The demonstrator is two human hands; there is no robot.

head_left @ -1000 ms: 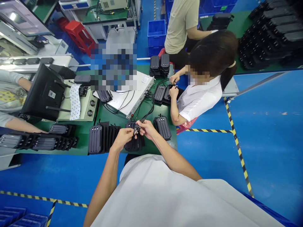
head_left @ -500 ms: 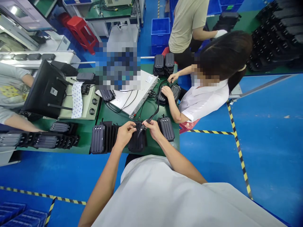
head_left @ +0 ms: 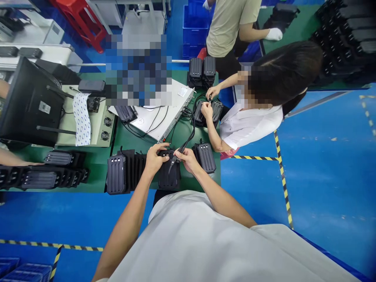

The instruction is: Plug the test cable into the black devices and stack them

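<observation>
Before me on the green table lies a black ribbed device [head_left: 169, 176] with small light squares along its top end. My left hand [head_left: 155, 158] is at this device's upper left corner, thumb and forefinger apart. My right hand [head_left: 187, 159] grips a bundle of black cables [head_left: 190, 131] above the device, their plug ends [head_left: 174, 159] pointing down and left. The cables run up to the front of a white flat metal unit [head_left: 173, 111]. To the left stands a row of similar black devices [head_left: 116, 174]; another device [head_left: 206, 157] lies to the right.
At the right, a co-worker's hands [head_left: 210, 103] work at black devices beside the metal unit. A monitor [head_left: 32, 105] and a beige box with fans [head_left: 100, 131] stand left. Several devices [head_left: 55, 178] line the table edge there. Another worker in a beige shirt [head_left: 227, 31] stands behind.
My left thumb and forefinger have parted from a pinch at the device's top edge. My right hand still holds the cables. The camera view has shifted slightly; the co-worker's hands have drawn together.
</observation>
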